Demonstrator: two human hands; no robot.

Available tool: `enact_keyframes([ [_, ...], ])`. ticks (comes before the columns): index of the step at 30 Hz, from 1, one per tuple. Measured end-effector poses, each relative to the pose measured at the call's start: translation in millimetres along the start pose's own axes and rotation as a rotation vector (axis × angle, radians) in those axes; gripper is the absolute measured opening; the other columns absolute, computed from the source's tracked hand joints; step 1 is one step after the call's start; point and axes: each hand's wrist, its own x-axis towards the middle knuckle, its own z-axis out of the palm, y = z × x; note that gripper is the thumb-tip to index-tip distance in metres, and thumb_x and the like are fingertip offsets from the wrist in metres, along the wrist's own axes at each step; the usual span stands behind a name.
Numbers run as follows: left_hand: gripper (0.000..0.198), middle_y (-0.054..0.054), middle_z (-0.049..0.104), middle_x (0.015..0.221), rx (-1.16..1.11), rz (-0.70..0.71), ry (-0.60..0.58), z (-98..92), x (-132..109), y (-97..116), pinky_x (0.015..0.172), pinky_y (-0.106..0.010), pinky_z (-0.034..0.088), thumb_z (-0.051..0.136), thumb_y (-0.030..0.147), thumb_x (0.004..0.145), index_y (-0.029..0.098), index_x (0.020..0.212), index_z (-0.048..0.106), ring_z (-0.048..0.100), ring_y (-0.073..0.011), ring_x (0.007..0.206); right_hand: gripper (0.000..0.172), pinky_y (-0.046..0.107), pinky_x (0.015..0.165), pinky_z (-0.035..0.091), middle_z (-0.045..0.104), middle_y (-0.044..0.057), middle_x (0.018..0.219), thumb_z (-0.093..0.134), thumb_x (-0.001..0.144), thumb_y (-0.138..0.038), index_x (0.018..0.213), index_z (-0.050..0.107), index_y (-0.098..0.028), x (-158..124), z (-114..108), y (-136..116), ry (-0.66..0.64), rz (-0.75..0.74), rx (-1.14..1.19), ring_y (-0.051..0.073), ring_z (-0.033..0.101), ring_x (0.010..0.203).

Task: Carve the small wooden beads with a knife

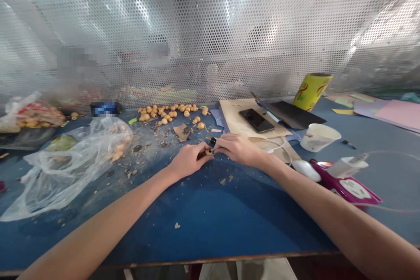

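Note:
Above the middle of the blue table my left hand (188, 160) pinches a small tan gourd (208, 152) between thumb and fingers. A dark spot shows on the gourd's near end. Close against it, my right hand (239, 148) is closed on a slim tool with a black end (213, 140); its working tip is too small to make out. The fingertips of both hands nearly meet. Behind them lies a pile of small tan gourds (164, 114), with a few loose ones nearer. A torn brown scrap (182, 132) rests just beyond my left hand.
Clear plastic bags (70, 170) lie at left amid crumbs. At right are a phone (256, 120) on brown paper, a paper cup (320, 137), a yellow roll (311, 92), a white mouse-like object (306, 170) and a purple power strip (351, 188). A perforated metal screen (210, 39) stands behind.

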Motion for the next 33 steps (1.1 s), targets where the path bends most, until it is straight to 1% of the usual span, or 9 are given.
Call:
enact_keyframes([
  [4, 0.024, 0.002, 0.061, 0.064, -0.022, -0.003, 0.005, 1.7, 0.1, -0.7, 0.054, -0.024, 0.038, 0.052, 0.042, 0.094, 0.020, 0.101, 0.059, 0.055, -0.0135, 0.053, 0.022, 0.028, 0.071, 0.041, 0.063, 0.005, 0.078, 0.046, 0.099, -0.023, 0.087, 0.063, -0.016, -1.0, -3.9, 2.1, 0.016, 0.028, -0.016, 0.015, 0.055, 0.074],
  [9, 0.023, 0.002, 0.061, 0.064, -0.001, 0.006, 0.016, 3.3, 0.2, -1.7, 0.056, -0.025, 0.039, 0.053, 0.042, 0.094, 0.021, 0.100, 0.059, 0.056, -0.0138, 0.054, 0.021, 0.029, 0.072, 0.040, 0.062, 0.004, 0.077, 0.047, 0.098, -0.022, 0.086, 0.062, -0.017, 0.5, -5.0, 2.1, -0.025, 0.006, -0.033, 0.015, 0.055, 0.075],
  [13, 0.026, 0.002, 0.061, 0.063, -0.007, -0.001, 0.019, 3.4, 0.4, -2.3, 0.055, -0.025, 0.039, 0.051, 0.043, 0.094, 0.020, 0.103, 0.059, 0.057, -0.0142, 0.054, 0.021, 0.028, 0.071, 0.040, 0.063, 0.004, 0.077, 0.047, 0.098, -0.023, 0.085, 0.063, -0.017, 0.0, -6.2, 4.0, -0.022, 0.042, -0.039, 0.015, 0.055, 0.073],
  [19, 0.023, 0.002, 0.062, 0.065, 0.000, -0.002, 0.006, 1.9, 0.2, -1.3, 0.056, -0.025, 0.039, 0.053, 0.042, 0.094, 0.021, 0.099, 0.059, 0.057, -0.0140, 0.055, 0.021, 0.028, 0.072, 0.040, 0.064, 0.004, 0.078, 0.047, 0.098, -0.022, 0.087, 0.064, -0.017, -0.6, -6.6, 5.0, -0.021, 0.000, -0.042, 0.016, 0.056, 0.075],
  [24, 0.026, 0.002, 0.060, 0.061, -0.014, -0.010, 0.002, 2.9, 0.1, -2.2, 0.054, -0.024, 0.040, 0.051, 0.043, 0.094, 0.020, 0.103, 0.060, 0.057, -0.0147, 0.054, 0.018, 0.029, 0.076, 0.040, 0.065, 0.004, 0.080, 0.049, 0.097, -0.021, 0.088, 0.064, -0.018, -3.3, -6.8, 7.5, 0.010, 0.040, -0.039, 0.016, 0.057, 0.077],
  [29, 0.026, 0.002, 0.061, 0.064, 0.008, 0.001, 0.011, 1.1, 0.2, -0.3, 0.056, -0.025, 0.040, 0.052, 0.046, 0.093, 0.021, 0.098, 0.060, 0.057, -0.0147, 0.056, 0.019, 0.029, 0.074, 0.040, 0.065, 0.004, 0.079, 0.048, 0.097, -0.021, 0.088, 0.064, -0.018, -1.4, -3.1, 3.4, -0.012, 0.003, -0.055, 0.016, 0.057, 0.076],
  [33, 0.027, 0.002, 0.061, 0.063, -0.014, -0.008, 0.000, 0.3, 0.6, 0.1, 0.054, -0.025, 0.038, 0.052, 0.045, 0.094, 0.021, 0.102, 0.061, 0.057, -0.0150, 0.055, 0.018, 0.029, 0.074, 0.041, 0.064, 0.003, 0.080, 0.048, 0.097, -0.021, 0.087, 0.064, -0.018, -2.6, -5.7, 5.4, -0.018, 0.030, -0.040, 0.015, 0.057, 0.076],
])
